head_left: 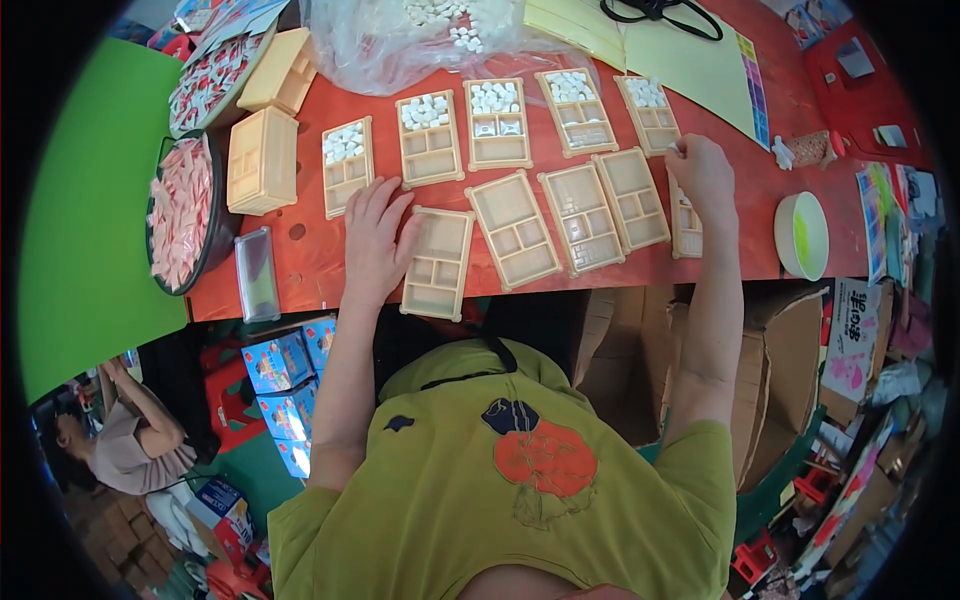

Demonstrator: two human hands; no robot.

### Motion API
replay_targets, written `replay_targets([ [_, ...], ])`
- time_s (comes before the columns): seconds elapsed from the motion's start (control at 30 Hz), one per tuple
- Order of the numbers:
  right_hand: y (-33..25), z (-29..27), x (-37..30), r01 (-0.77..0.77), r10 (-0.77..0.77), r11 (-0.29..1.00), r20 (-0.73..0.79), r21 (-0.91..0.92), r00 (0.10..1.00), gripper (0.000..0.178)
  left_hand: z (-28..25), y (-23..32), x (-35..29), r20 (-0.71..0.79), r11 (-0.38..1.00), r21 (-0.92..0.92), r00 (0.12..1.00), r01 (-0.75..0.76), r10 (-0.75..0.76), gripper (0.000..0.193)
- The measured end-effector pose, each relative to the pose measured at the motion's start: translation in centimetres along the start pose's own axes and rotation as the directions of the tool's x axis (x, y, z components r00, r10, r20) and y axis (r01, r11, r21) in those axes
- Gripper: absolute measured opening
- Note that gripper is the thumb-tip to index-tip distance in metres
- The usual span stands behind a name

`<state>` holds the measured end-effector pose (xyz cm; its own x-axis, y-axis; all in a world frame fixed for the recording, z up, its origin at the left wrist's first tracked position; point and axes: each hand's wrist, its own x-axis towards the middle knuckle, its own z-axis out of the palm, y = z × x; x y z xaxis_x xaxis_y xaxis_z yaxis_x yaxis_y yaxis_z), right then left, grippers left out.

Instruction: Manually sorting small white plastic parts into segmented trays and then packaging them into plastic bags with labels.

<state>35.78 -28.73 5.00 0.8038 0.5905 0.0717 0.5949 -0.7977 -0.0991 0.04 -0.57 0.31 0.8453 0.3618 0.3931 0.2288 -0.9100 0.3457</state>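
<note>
Cream trays (514, 230) lie between the parted hands: left hand (374, 252) loosely spread, right hand (706, 178) curled, grip unclear. Best steady trays lightly, fingers clear of white pieces (495, 97) beyond.

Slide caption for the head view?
Left hand and right hand among cream compartment trays on a red table, white pieces in the back row.

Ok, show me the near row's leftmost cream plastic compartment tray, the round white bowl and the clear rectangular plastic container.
Cream plastic compartment tray (440, 243): head view, bare floor of its far compartment.
Round white bowl (817, 238): head view, bare inner wall.
Clear rectangular plastic container (257, 275): head view, middle of its upper face.
</note>
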Motion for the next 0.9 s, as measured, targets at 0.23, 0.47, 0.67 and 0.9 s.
replay_targets([
  [0.23, -0.1, -2.9, -6.3, -0.199, 0.163, 0.642, 0.122, 0.740, 0.979, 0.020, -0.3, -0.5, -0.4, -0.059, 0.998, -0.057, 0.998, -0.038, 0.035, 0.026],
  [0.47, 4.1, -0.3, -11.2, -0.318, 0.346, 0.694, 0.087, 0.646, 0.934, 0.019, -0.7, -0.3, -0.2, -0.093, 0.993, -0.091, 0.993, -0.077, 0.068, 0.022],
  [0.67, 1.7, 0.0, -11.3, -0.307, 0.321, 0.533, 0.147, 0.788, 0.935, 0.020, -0.4, -0.2, -0.3, -0.127, 0.995, -0.073, 0.990, -0.074, 0.064, 0.020],
  [0.9, -4.8, 1.2, -7.9, -0.081, 0.156, 0.721, -0.048, 0.688, 0.987, 0.023, -0.4, 0.0, -0.2, -0.150, 0.996, -0.059, 0.987, -0.074, 0.064, 0.018],
])
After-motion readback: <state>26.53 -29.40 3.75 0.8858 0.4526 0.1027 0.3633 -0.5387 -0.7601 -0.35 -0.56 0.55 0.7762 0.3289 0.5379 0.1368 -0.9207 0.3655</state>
